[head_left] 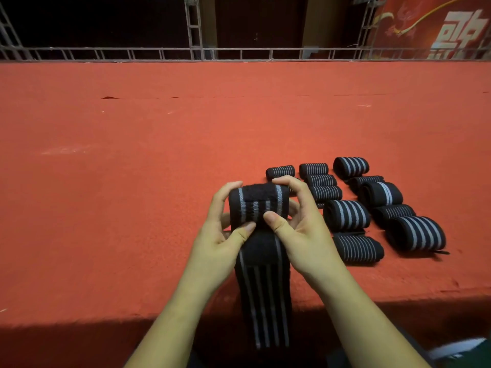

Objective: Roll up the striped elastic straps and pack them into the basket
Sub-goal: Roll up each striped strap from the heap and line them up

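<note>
Both hands, left and right, curl their fingers round a half-rolled strap (tail hanging loose).

Red felt tabletop, metal truss railing behind, red banner, dark backdrop
</note>
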`<action>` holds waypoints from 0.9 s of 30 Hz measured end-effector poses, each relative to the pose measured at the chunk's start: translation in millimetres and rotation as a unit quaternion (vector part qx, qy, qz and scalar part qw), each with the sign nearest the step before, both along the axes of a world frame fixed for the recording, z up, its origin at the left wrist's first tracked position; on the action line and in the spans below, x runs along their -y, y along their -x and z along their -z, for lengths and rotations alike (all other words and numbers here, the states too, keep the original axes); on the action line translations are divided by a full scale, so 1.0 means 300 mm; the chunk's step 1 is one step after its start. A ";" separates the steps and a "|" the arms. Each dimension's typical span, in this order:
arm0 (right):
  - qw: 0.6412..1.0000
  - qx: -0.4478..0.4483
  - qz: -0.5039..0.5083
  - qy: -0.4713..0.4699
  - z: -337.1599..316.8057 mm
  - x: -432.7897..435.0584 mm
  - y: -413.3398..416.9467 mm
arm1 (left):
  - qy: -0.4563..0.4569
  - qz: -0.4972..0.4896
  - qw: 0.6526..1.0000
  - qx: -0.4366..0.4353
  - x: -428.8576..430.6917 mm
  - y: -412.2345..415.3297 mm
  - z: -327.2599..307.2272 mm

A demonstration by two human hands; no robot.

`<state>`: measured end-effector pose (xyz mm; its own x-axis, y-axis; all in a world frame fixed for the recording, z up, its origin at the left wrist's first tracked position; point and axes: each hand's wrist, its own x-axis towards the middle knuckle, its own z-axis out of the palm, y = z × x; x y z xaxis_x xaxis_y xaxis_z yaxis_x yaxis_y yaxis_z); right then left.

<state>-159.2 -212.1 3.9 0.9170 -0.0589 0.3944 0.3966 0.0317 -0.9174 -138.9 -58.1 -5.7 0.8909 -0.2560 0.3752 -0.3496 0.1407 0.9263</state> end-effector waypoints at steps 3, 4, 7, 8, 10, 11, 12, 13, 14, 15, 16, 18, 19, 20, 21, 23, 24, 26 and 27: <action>0.996 -0.040 -0.037 -0.073 0.005 0.010 0.010 | 0.009 0.057 0.998 -0.028 -0.002 0.010 -0.011; 0.994 -0.044 -0.048 -0.084 0.005 0.014 0.013 | 0.016 0.072 0.996 -0.043 -0.001 0.012 -0.016; 0.993 -0.043 -0.071 -0.087 0.000 0.008 0.017 | 0.065 0.082 0.992 -0.072 0.004 0.012 -0.012; 0.993 -0.042 -0.076 -0.078 -0.003 0.002 0.018 | 0.080 0.071 0.992 -0.072 0.008 0.012 -0.008; 0.996 -0.039 -0.067 -0.039 -0.016 -0.010 0.027 | 0.093 0.043 0.993 -0.058 0.013 0.009 0.001; 0.998 -0.039 -0.050 -0.014 -0.023 -0.015 0.033 | 0.092 0.033 0.994 -0.044 0.014 0.009 0.006; 0.999 -0.041 -0.027 0.008 -0.028 -0.019 0.037 | 0.082 0.025 0.996 -0.029 0.014 0.007 0.012; 0.999 -0.047 -0.003 0.024 -0.032 -0.023 0.039 | 0.067 0.021 0.997 -0.014 0.014 0.008 0.016; 0.998 -0.053 0.021 0.040 -0.033 -0.026 0.041 | 0.053 0.018 0.998 -0.002 0.012 0.008 0.021; 0.996 -0.061 0.041 0.058 -0.031 -0.027 0.039 | 0.039 0.013 0.999 0.010 0.010 0.007 0.026; 0.993 -0.071 0.048 0.076 -0.023 -0.025 0.035 | 0.031 0.006 0.999 0.021 0.008 0.007 0.029; 0.989 -0.092 0.041 0.109 -0.009 -0.022 0.029 | 0.040 0.000 0.999 0.022 0.005 0.008 0.027; 0.987 -0.095 0.030 0.123 -0.007 -0.022 0.030 | 0.055 0.002 0.998 0.009 0.002 0.008 0.026; 0.987 -0.094 0.021 0.132 -0.003 -0.020 0.028 | 0.067 0.005 0.998 -0.009 0.003 0.007 0.025; 0.987 -0.089 0.011 0.135 -0.003 -0.016 0.028 | 0.073 0.008 0.997 -0.025 0.001 0.006 0.025; 0.988 -0.074 0.002 0.138 0.002 -0.003 0.023 | 0.067 0.002 0.997 -0.042 -0.002 0.004 0.030; 0.988 -0.062 0.002 0.141 0.005 0.003 0.020 | 0.060 -0.005 0.997 -0.048 -0.006 0.002 0.037; 0.989 -0.038 0.013 0.144 0.010 0.005 0.015 | 0.043 -0.022 0.998 -0.049 -0.010 0.001 0.042; 0.990 -0.025 0.019 0.136 0.010 0.003 0.016 | 0.031 -0.026 0.998 -0.044 -0.012 0.001 0.041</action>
<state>-164.1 -213.1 1.0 0.9347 0.0096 0.3552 0.3475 -0.2337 -0.9081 -139.4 -54.4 -17.9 0.9326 -0.1874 0.3086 -0.2755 0.1830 0.9437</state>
